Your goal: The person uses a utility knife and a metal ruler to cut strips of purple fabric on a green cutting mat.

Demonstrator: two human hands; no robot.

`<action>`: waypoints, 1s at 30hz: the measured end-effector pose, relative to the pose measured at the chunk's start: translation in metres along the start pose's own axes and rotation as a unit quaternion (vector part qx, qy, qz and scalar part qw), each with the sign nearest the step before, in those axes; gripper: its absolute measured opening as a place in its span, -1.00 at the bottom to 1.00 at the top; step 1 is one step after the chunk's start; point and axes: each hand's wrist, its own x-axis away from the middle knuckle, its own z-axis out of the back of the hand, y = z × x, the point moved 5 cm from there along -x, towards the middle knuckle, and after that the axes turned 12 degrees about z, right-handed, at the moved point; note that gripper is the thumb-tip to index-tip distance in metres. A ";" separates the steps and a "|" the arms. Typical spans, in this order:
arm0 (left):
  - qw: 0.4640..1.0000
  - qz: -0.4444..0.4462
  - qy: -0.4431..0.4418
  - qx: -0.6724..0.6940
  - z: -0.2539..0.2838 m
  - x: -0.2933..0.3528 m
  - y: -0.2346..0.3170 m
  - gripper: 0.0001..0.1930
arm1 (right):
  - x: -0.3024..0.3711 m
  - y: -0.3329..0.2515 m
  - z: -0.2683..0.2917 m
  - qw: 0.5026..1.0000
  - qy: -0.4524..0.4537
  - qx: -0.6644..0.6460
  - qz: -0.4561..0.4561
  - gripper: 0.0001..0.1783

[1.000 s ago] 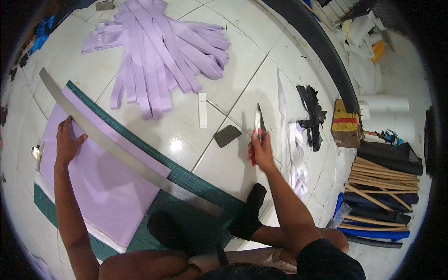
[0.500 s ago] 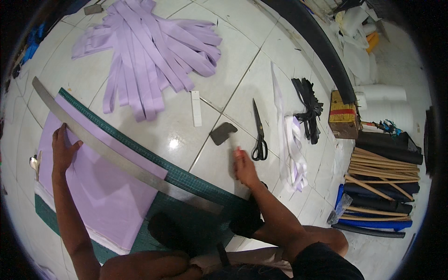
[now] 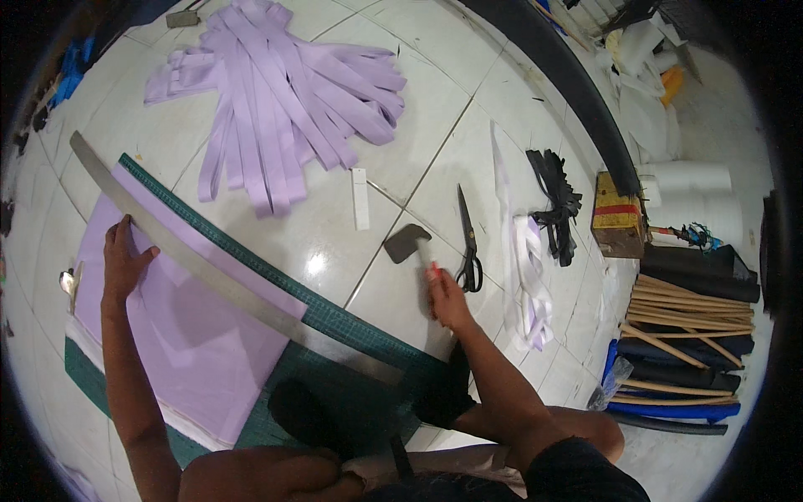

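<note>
My left hand (image 3: 125, 259) lies with thumb and fingers spread on the lavender fabric (image 3: 192, 335), against the near edge of a long metal ruler (image 3: 184, 243). The fabric is stacked on a green cutting mat (image 3: 335, 402), and the ruler runs diagonally across both. My right hand (image 3: 449, 299) is closed around a slim red-handled knife (image 3: 433, 272); its pale tip meets a flat dark grey piece (image 3: 403, 244) on the tiles, and the blade is blurred. Just right of this hand lie black scissors (image 3: 467, 243).
Lavender strips (image 3: 276, 109) lie heaped at the far side, near a white rectangular piece (image 3: 360, 199). White and lavender ribbon (image 3: 533, 284) and a black strip bundle (image 3: 555, 205) lie right. Beyond them are a box (image 3: 617, 217), rolls and wooden sticks (image 3: 686, 305).
The view has shifted slightly, so the scene sits a little more to the right. My right hand keeps its grip on the knife beside the dark piece; my left hand stays on the fabric.
</note>
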 end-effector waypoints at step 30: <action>0.997 -0.027 0.074 -0.018 0.002 0.028 0.019 -0.05 | -0.063 -0.166 -0.088 0.971 0.174 0.087 0.142 -0.46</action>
